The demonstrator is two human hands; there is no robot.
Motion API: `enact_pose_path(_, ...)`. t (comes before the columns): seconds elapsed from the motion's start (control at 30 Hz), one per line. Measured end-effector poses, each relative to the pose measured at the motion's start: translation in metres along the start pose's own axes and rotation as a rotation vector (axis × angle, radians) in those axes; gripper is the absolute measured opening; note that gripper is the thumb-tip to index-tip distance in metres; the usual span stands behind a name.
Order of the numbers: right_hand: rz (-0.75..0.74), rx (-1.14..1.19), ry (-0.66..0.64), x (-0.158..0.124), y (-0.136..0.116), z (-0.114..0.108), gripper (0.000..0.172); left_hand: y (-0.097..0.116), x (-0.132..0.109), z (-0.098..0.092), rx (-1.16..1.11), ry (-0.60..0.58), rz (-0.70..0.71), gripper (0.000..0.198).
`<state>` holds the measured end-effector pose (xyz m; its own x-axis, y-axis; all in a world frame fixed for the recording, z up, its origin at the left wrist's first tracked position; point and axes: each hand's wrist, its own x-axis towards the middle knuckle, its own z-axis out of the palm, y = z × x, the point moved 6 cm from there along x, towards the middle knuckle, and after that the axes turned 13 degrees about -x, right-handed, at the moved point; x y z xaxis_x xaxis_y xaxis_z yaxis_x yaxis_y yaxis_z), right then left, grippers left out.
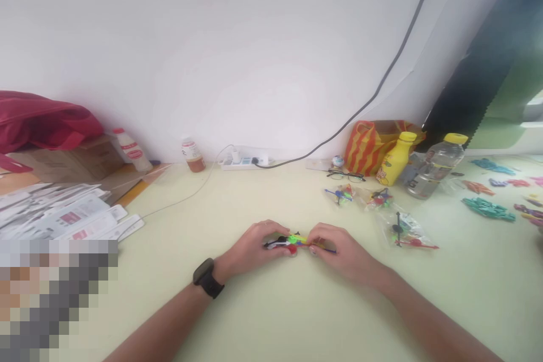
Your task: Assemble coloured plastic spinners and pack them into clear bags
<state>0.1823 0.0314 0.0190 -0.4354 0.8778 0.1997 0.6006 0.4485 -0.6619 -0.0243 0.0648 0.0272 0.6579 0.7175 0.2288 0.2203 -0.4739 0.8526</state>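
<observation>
Low over the middle of the table, my left hand and my right hand face each other. Between them is a bunch of small plastic arrow spinners in green, yellow, red, white, black and blue. The fingers of my left hand pinch its left end, where black and white arrow tips stick out. My right hand grips the other end, and a blue tip pokes out below its fingers. The fingers cover part of the bunch. Clear bags of similar arrows lie to the right.
Piles of coloured pieces lie far right. A yellow bottle, a large clear bottle, a striped bag and glasses stand or lie at back right. A power strip sits by the wall; papers are stacked left.
</observation>
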Motion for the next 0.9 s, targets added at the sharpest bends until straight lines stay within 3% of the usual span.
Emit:
enact_pose_path(0.2, 0.011, -0.022, 0.021, 0.000, 0.001, -0.005, 0.014, 0.003, 0.001, 0.003, -0.153, -0.036, -0.063, 0.034)
enact_pose_path(0.37, 0.014, -0.047, 0.008, -0.001, -0.001, -0.006, 0.018, 0.005, 0.001, 0.001, -0.045, -0.003, -0.041, 0.026)
enact_pose_path(0.53, 0.011, 0.006, 0.013, -0.002, -0.007, -0.004, 0.009, 0.006, 0.000, 0.002, 0.048, 0.035, 0.023, 0.024)
enact_pose_path(0.63, -0.013, 0.029, 0.009, -0.002, -0.008, -0.001, 0.016, 0.006, -0.001, 0.003, 0.067, 0.039, 0.045, 0.024)
enact_pose_path(0.77, -0.034, -0.030, 0.020, -0.002, -0.005, 0.001, 0.007, 0.009, -0.001, 0.004, 0.085, 0.038, 0.037, 0.029)
enact_pose_path(0.9, -0.051, -0.074, 0.045, -0.002, -0.004, 0.000, 0.009, 0.014, -0.001, 0.004, 0.096, 0.044, 0.039, 0.037)
